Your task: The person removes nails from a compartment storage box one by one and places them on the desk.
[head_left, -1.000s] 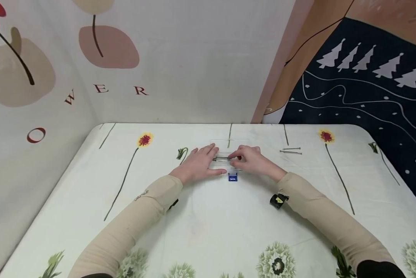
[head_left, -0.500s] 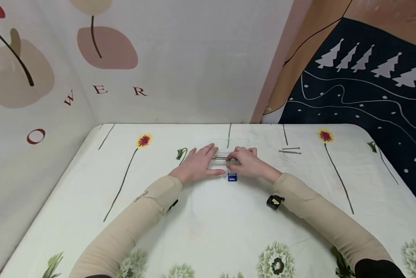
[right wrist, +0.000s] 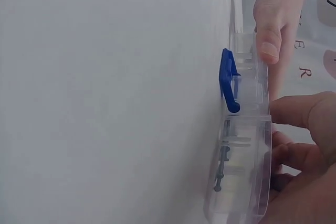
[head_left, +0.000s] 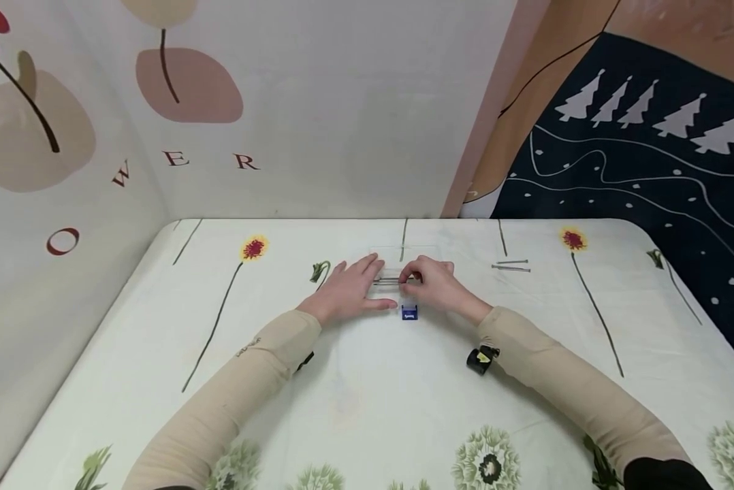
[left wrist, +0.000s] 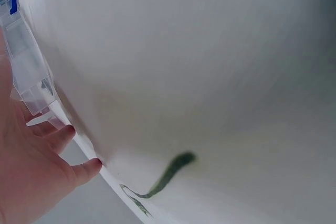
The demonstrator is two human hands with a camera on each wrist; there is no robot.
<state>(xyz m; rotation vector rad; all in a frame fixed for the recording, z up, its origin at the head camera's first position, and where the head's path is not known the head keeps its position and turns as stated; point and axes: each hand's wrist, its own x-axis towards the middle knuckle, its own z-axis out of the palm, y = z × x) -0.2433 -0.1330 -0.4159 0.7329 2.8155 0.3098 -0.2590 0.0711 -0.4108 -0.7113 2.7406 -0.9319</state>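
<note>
While the clear box [right wrist: 244, 129] is standing on the counter [head_left: 367, 408] with thin metal pins [head_left: 389, 281] lying inside, the left hand [head_left: 350, 287] is resting spread at its left end, and the right hand [head_left: 437, 282] is bending over its right end, fingers drawn in, whether pinching a pin I cannot tell. A blue latch [head_left: 409, 312] is hanging on the box's near side, and two loose pins [head_left: 511, 266] are lying to its right; a knock while the left hand is bracing loosely could be tipping it, spilling pins.
</note>
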